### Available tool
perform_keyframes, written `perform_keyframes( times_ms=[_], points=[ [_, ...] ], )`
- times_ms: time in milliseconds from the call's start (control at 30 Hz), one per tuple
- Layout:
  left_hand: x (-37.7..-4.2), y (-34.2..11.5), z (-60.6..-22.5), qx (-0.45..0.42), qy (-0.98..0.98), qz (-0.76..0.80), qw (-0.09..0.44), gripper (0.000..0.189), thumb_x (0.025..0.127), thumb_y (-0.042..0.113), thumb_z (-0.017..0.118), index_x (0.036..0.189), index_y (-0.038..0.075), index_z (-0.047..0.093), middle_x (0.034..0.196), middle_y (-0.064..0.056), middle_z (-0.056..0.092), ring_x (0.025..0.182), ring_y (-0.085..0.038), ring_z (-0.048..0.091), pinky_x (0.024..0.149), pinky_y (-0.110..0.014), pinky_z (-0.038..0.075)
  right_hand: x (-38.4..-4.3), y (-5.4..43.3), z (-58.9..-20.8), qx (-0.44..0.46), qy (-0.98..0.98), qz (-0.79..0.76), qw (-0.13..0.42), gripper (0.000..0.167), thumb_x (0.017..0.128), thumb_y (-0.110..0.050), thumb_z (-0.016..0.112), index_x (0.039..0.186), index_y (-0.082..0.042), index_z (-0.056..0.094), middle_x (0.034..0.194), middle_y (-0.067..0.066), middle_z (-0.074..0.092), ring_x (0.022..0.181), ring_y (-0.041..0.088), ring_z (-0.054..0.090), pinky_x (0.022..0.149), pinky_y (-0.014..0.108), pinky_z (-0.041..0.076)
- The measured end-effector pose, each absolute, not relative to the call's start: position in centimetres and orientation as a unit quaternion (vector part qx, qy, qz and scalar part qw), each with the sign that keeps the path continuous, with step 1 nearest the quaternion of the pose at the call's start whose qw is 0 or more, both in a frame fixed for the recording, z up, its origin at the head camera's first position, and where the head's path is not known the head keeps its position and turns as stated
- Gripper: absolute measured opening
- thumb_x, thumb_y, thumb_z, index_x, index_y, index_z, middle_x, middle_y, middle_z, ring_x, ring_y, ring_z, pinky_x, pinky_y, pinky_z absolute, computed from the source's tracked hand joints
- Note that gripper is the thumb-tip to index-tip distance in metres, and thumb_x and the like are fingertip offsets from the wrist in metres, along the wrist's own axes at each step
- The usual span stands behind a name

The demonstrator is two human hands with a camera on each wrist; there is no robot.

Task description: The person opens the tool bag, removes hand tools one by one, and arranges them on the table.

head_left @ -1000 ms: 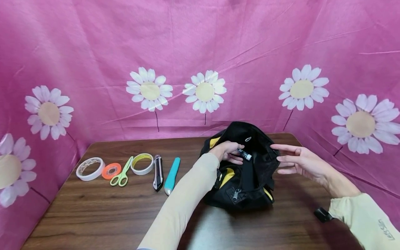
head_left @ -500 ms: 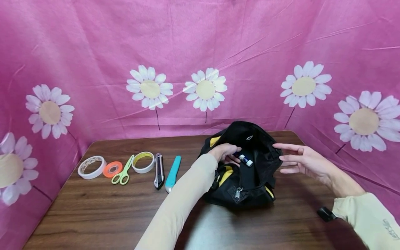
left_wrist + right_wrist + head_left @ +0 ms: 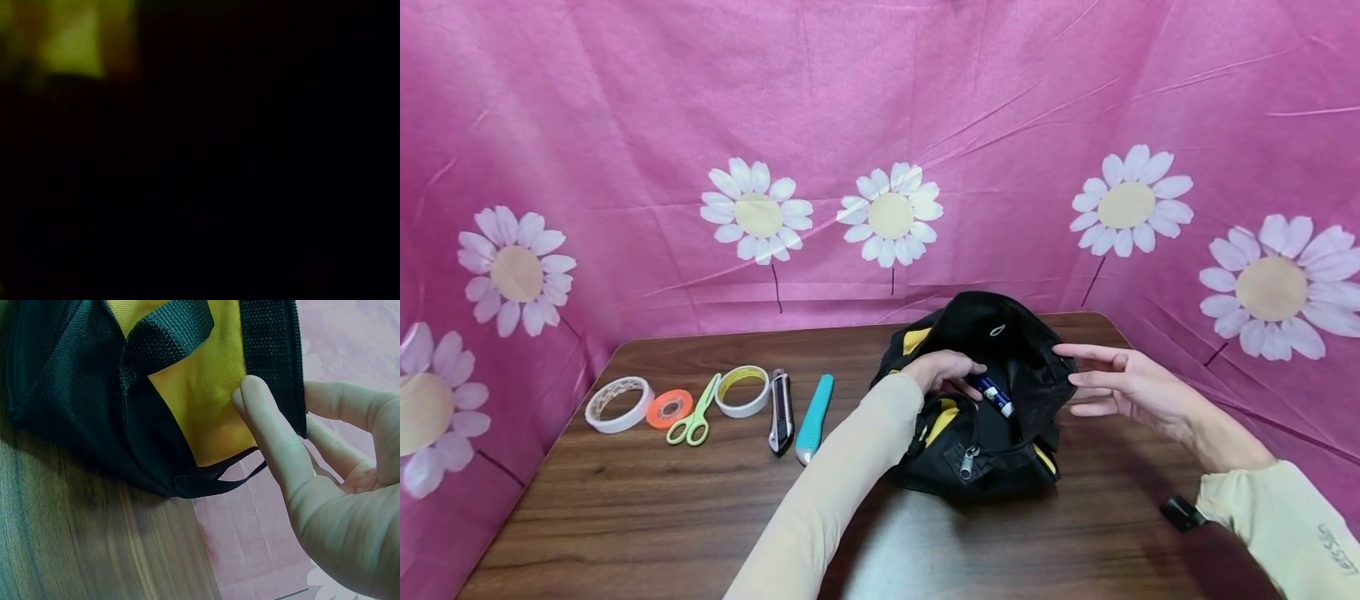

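A black and yellow tool bag (image 3: 1000, 475) stands on the table with its mouth spread. My left hand (image 3: 942, 368) reaches into that mouth, its fingertips partly hidden, and grips the upper end of a small blue tube with a white end, like a glue stick (image 3: 995, 395). The tube slants down to the right inside the bag. At the right side my right hand (image 3: 1131, 387) pinches the bag's rim; in the right wrist view the thumb (image 3: 265, 419) lies on the outside and the other fingers behind the zipped edge. The left wrist view is nearly black.
Left of the bag, in a row on the wooden table (image 3: 647, 517), lie a white tape roll (image 3: 597, 414), an orange tape roll (image 3: 658, 412), green scissors (image 3: 700, 408), a yellow-cored tape roll (image 3: 745, 409), a dark utility knife (image 3: 781, 412) and a turquoise cutter (image 3: 815, 417). Pink flowered cloth (image 3: 985, 100) hangs behind.
The blue tube has shifted lower and slightly right in the bag, and more of its blue body shows beyond the left fingers. My right hand keeps its place at the rim.
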State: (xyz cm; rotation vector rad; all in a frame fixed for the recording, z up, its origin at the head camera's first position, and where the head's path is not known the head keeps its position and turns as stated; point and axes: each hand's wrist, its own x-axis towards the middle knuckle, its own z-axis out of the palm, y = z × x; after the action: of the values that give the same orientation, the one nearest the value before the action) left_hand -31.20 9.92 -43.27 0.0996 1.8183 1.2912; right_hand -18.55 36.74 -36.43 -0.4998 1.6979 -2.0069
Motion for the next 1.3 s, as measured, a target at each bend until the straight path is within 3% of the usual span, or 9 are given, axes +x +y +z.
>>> perform_keyframes(
  times_ms=[333,533,633,1033,1300],
  points=[
    [-31.1,9.6,-43.2,0.082,0.708,0.526,0.464,0.027,0.102,0.03,0.064,0.1,0.004,0.067,0.1,-0.021,0.075,0.081,-0.023,0.074,0.078,-0.026,0.055,-18.5,36.4,-36.2,-0.182,0.621,-0.727,0.229,0.049,0.105,0.01,0.04,0.148,-0.01,0.052,0.136,0.008,0.063,0.112,0.024,0.068,0.091,0.049,0.056],
    [-30.9,9.9,-43.3,0.085,0.671,0.565,0.473,0.017,0.102,0.013,0.062,0.096,-0.002,0.069,0.094,-0.024,0.071,0.072,-0.024,0.073,0.081,-0.032,0.061,-18.4,36.5,-36.3,-0.186,0.61,-0.733,0.238,0.049,0.106,0.009,0.038,0.148,-0.01,0.052,0.138,0.007,0.062,0.114,0.024,0.067,0.092,0.05,0.056],
    [-30.8,10.0,-43.2,0.078,0.665,0.582,0.462,0.015,0.1,0.009,0.063,0.093,-0.003,0.068,0.092,-0.024,0.067,0.079,-0.03,0.073,0.085,-0.037,0.06,-18.4,36.5,-36.4,-0.185,0.609,-0.733,0.239,0.048,0.107,0.008,0.037,0.149,-0.009,0.05,0.139,0.007,0.062,0.115,0.024,0.067,0.093,0.051,0.055],
    [-30.7,10.4,-41.5,0.063,0.649,0.605,0.457,0.018,0.097,0.013,0.072,0.085,0.002,0.063,0.085,-0.012,0.064,0.076,-0.024,0.064,0.097,-0.045,0.054,-18.8,36.3,-36.1,-0.181,0.61,-0.737,0.227,0.048,0.105,0.011,0.039,0.147,-0.008,0.052,0.138,0.007,0.062,0.114,0.024,0.067,0.091,0.051,0.056],
    [-31.0,9.4,-38.6,0.067,0.66,0.607,0.436,0.023,0.097,0.023,0.072,0.093,0.003,0.064,0.088,-0.014,0.066,0.08,-0.024,0.063,0.097,-0.047,0.055,-18.9,36.3,-35.6,-0.172,0.621,-0.729,0.23,0.047,0.105,0.009,0.04,0.147,-0.009,0.053,0.137,0.007,0.063,0.113,0.027,0.068,0.091,0.051,0.056]
  ],
)
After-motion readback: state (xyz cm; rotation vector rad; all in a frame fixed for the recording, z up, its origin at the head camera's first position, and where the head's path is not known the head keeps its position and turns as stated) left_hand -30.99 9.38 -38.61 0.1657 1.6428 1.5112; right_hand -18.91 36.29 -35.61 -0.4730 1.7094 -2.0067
